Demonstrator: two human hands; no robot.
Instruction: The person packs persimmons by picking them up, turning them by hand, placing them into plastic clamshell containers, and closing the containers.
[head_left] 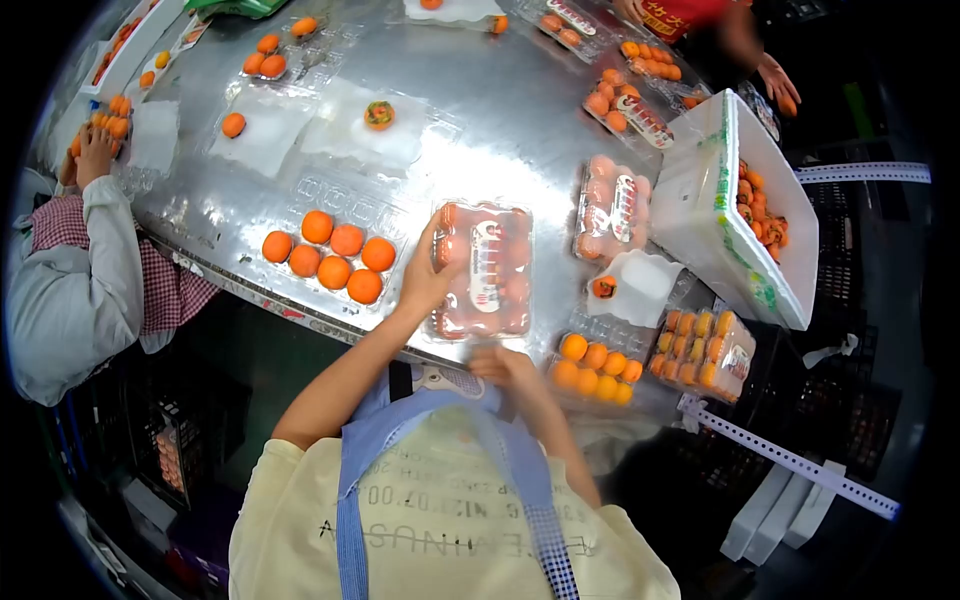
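A closed clear plastic box of orange fruit (513, 265) with a white and red label lies on the metal table near its front edge. My left hand (428, 280) rests on the box's left side, its fingers wrapped over that edge. My right hand (503, 366) is just below the box's front edge, blurred; what its fingers do or hold cannot be made out. Left of the box is an open clear tray of orange fruit (335, 270). To the right, another closed labelled box (612, 210) lies beside a white sheet (638, 285) with one fruit.
A white foam crate (690, 190) of fruit stands tilted at the right, with an open tray (597, 368) and a closed box (703, 355) of fruit nearer me. A co-worker's sleeve (112, 230) is at the left edge; another person's hand (776, 82) is at the upper right.
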